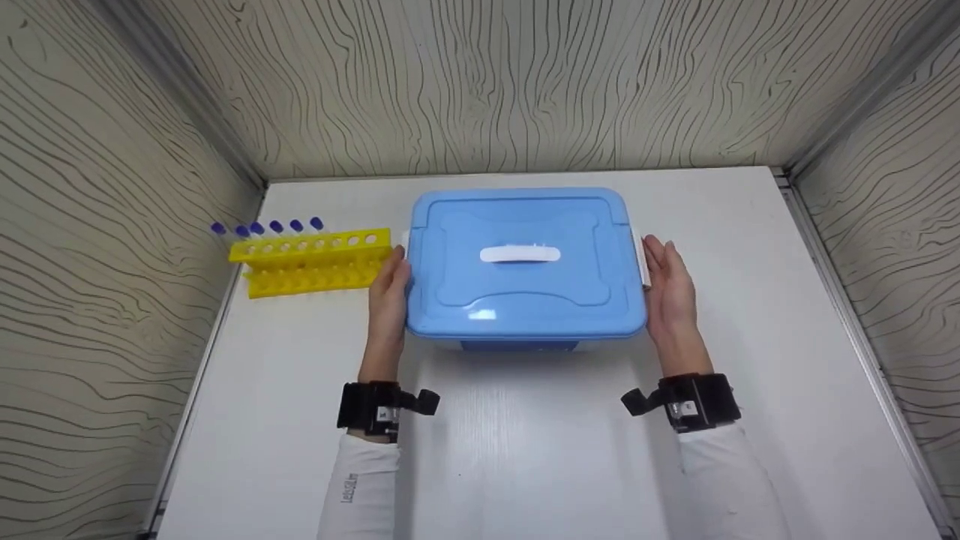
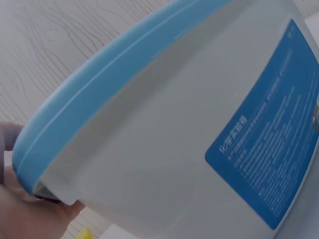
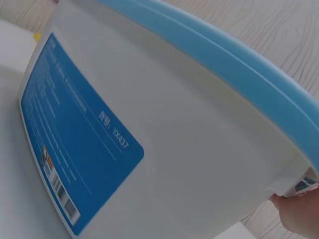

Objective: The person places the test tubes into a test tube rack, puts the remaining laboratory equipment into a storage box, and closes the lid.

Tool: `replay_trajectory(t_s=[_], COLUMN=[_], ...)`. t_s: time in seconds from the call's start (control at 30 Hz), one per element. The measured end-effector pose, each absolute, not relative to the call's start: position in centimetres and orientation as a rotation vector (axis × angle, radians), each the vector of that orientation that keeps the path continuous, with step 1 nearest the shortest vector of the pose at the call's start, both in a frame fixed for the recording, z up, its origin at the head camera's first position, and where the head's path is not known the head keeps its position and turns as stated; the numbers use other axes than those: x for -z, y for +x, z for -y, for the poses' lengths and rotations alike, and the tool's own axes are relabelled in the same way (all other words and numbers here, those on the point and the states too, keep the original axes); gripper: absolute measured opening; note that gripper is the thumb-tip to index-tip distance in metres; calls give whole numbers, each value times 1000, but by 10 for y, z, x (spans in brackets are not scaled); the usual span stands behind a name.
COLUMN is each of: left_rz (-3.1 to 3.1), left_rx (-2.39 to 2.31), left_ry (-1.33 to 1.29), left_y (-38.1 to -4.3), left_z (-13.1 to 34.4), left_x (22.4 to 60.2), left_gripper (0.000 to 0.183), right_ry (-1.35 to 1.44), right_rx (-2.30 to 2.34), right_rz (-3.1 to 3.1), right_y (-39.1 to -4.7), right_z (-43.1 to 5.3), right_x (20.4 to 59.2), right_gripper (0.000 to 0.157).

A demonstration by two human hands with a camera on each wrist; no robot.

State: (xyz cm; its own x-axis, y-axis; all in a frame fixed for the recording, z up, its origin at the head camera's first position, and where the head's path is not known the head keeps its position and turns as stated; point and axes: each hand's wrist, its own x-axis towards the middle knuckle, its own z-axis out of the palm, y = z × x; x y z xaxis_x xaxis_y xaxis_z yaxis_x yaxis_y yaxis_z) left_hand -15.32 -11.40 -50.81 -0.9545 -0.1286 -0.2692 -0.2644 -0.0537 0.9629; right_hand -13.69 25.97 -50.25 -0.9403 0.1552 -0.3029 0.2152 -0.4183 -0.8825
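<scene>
A storage box with a light blue lid (image 1: pixel 525 225) and a white lid handle (image 1: pixel 520 254) sits closed on the table, its whitish body (image 2: pixel 149 154) visible in the wrist views. My left hand (image 1: pixel 387 304) grips its left end, with fingers at the lid's rim. At the opposite end my right hand (image 1: pixel 673 300) holds the box beside a white side latch (image 1: pixel 641 260). The fingers beneath the rim are partly hidden. A blue printed label (image 3: pixel 75 134) covers part of the front wall.
Left of the box stands a yellow test tube rack (image 1: pixel 315 281). Several clear tubes with purple caps (image 1: pixel 276 226) are at its back edge. The white table (image 1: pixel 510 450) is bordered by wood-patterned panels (image 1: pixel 465 90) at the back and sides.
</scene>
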Motion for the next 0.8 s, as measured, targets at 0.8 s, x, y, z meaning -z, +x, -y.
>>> replay_trajectory(t_s=[0.8], left_rz=[-2674], left_rx=[-1562], left_ry=[-88], left_y=[-151], left_z=[106], left_x=[504], left_gripper=[55], right_ry=[228], right_rx=[1571], right_rz=[-2709], right_y=[-138], right_z=[-246], right_x=[498], right_gripper=[70])
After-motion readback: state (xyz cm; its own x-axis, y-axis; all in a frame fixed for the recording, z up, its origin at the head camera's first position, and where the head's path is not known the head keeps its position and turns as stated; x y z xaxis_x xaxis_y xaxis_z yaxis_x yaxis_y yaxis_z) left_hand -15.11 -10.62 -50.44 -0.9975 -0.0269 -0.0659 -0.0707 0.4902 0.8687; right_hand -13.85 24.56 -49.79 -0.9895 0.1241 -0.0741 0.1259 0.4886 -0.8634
